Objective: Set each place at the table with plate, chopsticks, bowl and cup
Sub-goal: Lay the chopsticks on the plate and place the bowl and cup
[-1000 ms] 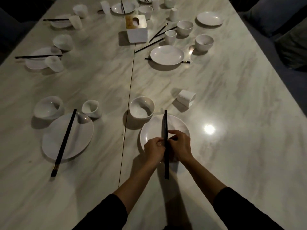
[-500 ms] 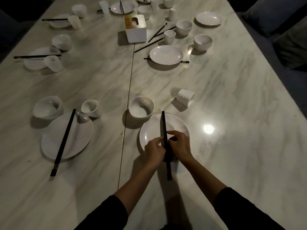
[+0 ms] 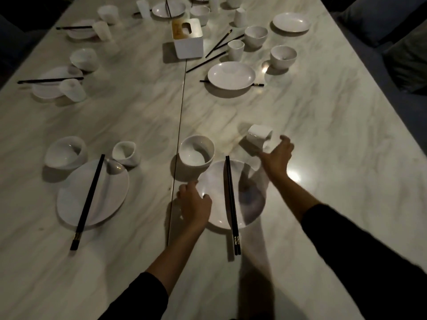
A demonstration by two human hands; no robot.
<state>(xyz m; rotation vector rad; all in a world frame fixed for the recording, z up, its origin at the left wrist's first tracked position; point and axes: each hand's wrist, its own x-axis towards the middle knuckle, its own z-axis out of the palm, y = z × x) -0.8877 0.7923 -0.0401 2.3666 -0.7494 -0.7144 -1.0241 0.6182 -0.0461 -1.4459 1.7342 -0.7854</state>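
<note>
My left hand (image 3: 194, 204) sits at the left rim of the near plate (image 3: 250, 199), fingers curled; I can't tell whether it grips. My right hand (image 3: 277, 155) is spread, holding nothing, just beside the tipped cup (image 3: 258, 135). Chopsticks (image 3: 231, 199) lie across the plate, with the bowl (image 3: 196, 151) at its far-left edge.

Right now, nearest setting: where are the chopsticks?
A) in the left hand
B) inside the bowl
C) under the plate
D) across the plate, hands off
D: the chopsticks lie across the plate, left hand at its rim, right hand out by the tipped cup.
</note>
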